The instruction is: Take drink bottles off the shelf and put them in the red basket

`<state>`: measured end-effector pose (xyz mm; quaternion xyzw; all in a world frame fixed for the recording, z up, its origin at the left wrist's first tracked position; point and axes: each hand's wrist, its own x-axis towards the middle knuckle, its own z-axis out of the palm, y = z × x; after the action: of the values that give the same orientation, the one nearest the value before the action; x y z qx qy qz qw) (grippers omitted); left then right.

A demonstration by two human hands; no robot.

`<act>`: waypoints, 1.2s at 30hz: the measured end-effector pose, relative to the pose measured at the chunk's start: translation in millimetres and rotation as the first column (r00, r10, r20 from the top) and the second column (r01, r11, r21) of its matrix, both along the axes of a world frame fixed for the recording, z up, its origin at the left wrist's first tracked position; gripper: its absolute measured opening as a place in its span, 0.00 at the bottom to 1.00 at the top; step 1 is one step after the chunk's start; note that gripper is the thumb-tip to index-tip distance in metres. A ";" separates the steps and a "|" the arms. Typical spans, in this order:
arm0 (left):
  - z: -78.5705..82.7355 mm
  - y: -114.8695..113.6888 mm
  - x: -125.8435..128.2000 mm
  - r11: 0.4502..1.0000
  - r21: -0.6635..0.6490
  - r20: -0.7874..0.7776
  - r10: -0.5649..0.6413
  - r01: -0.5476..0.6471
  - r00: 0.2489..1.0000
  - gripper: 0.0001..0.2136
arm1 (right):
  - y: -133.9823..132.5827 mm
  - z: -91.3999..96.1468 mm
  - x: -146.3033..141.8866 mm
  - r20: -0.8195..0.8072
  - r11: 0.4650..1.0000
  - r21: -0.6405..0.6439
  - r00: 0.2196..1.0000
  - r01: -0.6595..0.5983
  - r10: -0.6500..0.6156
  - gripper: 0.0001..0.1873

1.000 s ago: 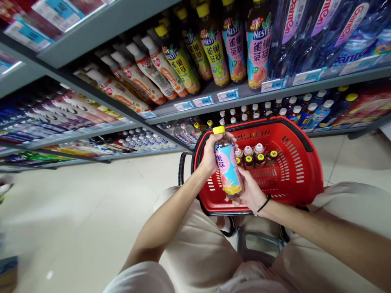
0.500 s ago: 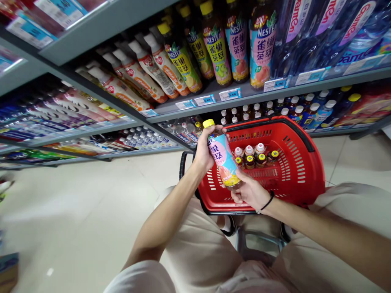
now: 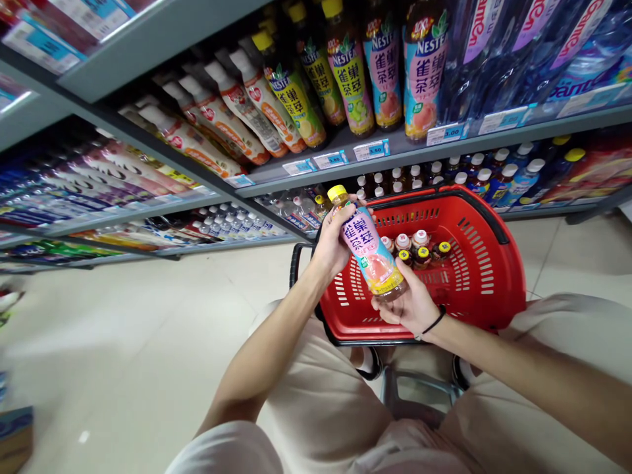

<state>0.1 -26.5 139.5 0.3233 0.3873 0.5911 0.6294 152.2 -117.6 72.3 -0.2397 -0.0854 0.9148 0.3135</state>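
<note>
I hold a tea bottle (image 3: 369,245) with a yellow cap and a pink and blue label in both hands, above a red shopping basket (image 3: 486,263). My left hand (image 3: 332,245) grips its upper part near the cap. My right hand (image 3: 409,304), with a black band at the wrist, cups its base. The bottle is tilted, cap towards the upper left. Several small bottles (image 3: 413,248) stand inside the basket, just behind the held bottle.
Store shelves (image 3: 395,153) run across the top, packed with tea bottles (image 3: 345,72), white-capped drinks and large water bottles (image 3: 523,52), with price tags on the edges. Light tiled floor (image 3: 123,342) spreads to the left. My legs in beige shorts fill the bottom.
The bottle has been turned in my hands so more of the label faces me. It has tilted further, cap towards the upper left, and my right hand has shifted slightly right under its base.
</note>
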 end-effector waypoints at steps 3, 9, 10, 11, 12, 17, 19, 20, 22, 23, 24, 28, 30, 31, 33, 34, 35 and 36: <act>-1.7 -1.1 0.5 1.000 -0.003 -0.015 -0.021 0.021 1.000 0.20 | 2.5 2.9 2.6 -0.019 0.999 -0.042 1.000 -0.024 0.023 0.43; -2.6 -0.7 1.9 0.999 -0.037 0.006 -0.031 0.031 1.000 0.21 | 3.1 13.9 3.1 0.051 0.994 -0.082 0.996 -0.072 0.076 0.48; -2.3 -0.4 2.0 0.999 -0.040 0.015 -0.022 0.023 1.000 0.20 | 3.1 15.0 1.9 0.061 0.994 -0.081 0.995 -0.070 0.074 0.47; -1.9 0.0 2.1 0.999 -0.040 0.023 -0.013 0.014 1.000 0.20 | 3.2 15.9 0.6 0.072 0.995 -0.081 0.995 -0.064 0.070 0.46; -1.6 0.3 2.0 0.999 -0.038 0.029 -0.006 0.007 1.000 0.19 | 3.6 16.7 -0.8 0.086 0.995 -0.082 0.994 -0.060 0.067 0.45; -0.1 1.7 0.8 0.999 -0.041 0.055 0.012 -0.010 0.998 0.16 | 6.6 21.6 -4.5 0.177 0.993 -0.086 0.980 -0.081 0.095 0.41; 0.1 1.7 0.6 0.999 -0.043 0.074 0.017 -0.014 0.997 0.15 | 7.2 22.4 -4.5 0.196 0.994 -0.072 0.976 -0.085 0.098 0.40; 0.4 1.5 0.7 0.999 -0.044 0.082 0.020 -0.016 0.996 0.15 | 7.2 22.0 -4.4 0.203 0.994 -0.061 0.974 -0.089 0.099 0.40; 1.4 1.1 1.1 0.999 -0.048 0.096 0.023 -0.018 0.995 0.14 | 6.7 19.1 -4.4 0.218 0.995 -0.031 0.971 -0.090 0.095 0.38; 2.3 0.9 1.2 0.999 -0.051 0.104 0.024 -0.019 0.994 0.13 | 6.1 16.7 -4.6 0.227 0.996 -0.008 0.970 -0.087 0.087 0.36; 3.3 0.9 1.1 0.998 -0.057 0.111 0.026 -0.020 0.994 0.13 | 5.6 14.1 -4.9 0.237 0.997 0.024 0.969 -0.080 0.072 0.34; 7.1 4.4 -2.6 0.997 -0.065 0.126 0.051 -0.043 0.991 0.10 | 4.1 5.0 -6.8 0.303 0.975 0.222 0.950 0.001 -0.070 0.35; 8.0 7.7 -6.6 0.995 -0.063 0.123 0.084 -0.076 0.989 0.09 | 5.0 3.0 -7.6 0.363 0.945 0.326 0.918 0.032 -0.156 0.37; 8.2 9.3 -8.8 0.994 -0.064 0.122 0.101 -0.094 0.987 0.08 | 5.9 2.6 -7.7 0.395 0.928 0.370 0.898 0.037 -0.193 0.37; 8.2 11.8 -13.0 0.989 -0.075 0.121 0.132 -0.124 0.984 0.07 | 8.7 2.4 -7.0 0.447 0.899 0.436 0.860 0.031 -0.246 0.34; 8.2 12.5 -14.8 0.988 -0.082 0.121 0.144 -0.134 0.982 0.07 | 10.3 2.5 -6.2 0.463 0.890 0.457 0.850 0.016 -0.253 0.32; 8.1 12.8 -16.3 0.986 -0.087 0.118 0.154 -0.145 0.981 0.07 | 12.0 2.6 -5.1 0.472 0.882 0.470 0.847 -0.007 -0.245 0.30; 7.9 12.8 -17.5 0.984 -0.089 0.111 0.162 -0.153 0.980 0.07 | 13.5 2.7 -3.7 0.476 0.876 0.480 0.849 -0.035 -0.227 0.30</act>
<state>-17.4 -13.7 147.4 0.2307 0.3972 0.6413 0.6147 148.5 -104.1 75.0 -0.3978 -0.3740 0.7495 0.3743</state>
